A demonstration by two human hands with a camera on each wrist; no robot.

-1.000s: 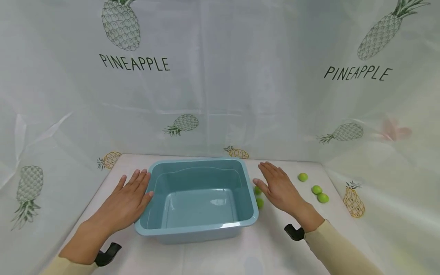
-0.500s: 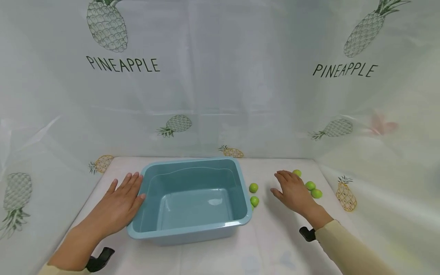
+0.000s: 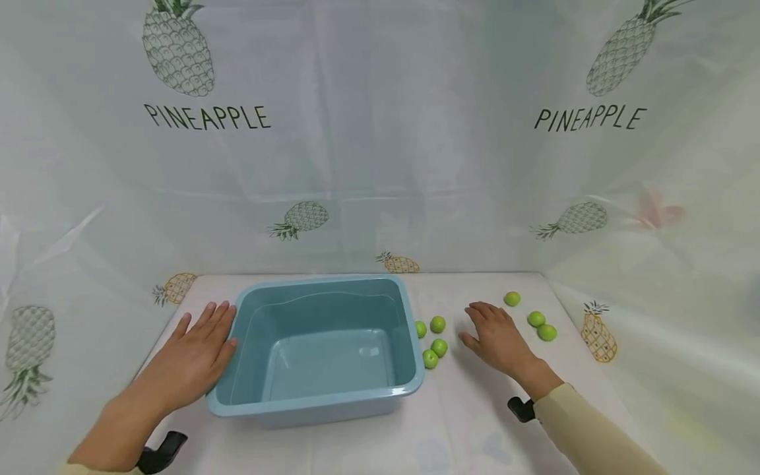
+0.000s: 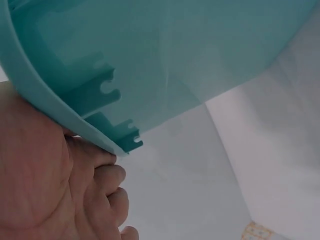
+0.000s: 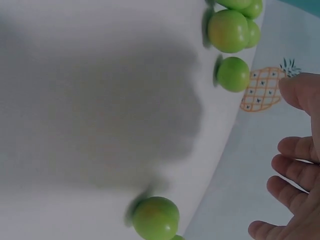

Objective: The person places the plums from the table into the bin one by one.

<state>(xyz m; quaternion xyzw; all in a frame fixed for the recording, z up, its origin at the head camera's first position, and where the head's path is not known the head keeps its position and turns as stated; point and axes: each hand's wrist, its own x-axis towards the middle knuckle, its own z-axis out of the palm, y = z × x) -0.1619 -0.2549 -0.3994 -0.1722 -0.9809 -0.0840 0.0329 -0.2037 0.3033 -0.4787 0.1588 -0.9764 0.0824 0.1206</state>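
Note:
A light blue plastic basin (image 3: 320,399) stands on the table. My left hand (image 3: 187,356) lies along its left rim in the head view, fingers extended. In the left wrist view that hand (image 4: 65,185) touches the rim (image 4: 65,117) from below and outside. Several small round green fruits (image 3: 439,348) sit close by the basin's right side. My right hand (image 3: 499,340) hovers over the table to their right, fingers spread and holding nothing; the right wrist view shows this hand (image 5: 300,170) apart from the fruits (image 5: 233,74). More green fruits (image 3: 537,319) lie beyond it, to the right.
The table (image 3: 356,448) has a white cover. Behind it and along both sides hangs a pale sheet (image 3: 404,145) printed with pineapples. Black straps (image 3: 163,452) sit on both wrists.
The basin and my left hand have shifted left on the table, so more green fruits show at its right side. My right hand has moved right, away from the basin's rim.

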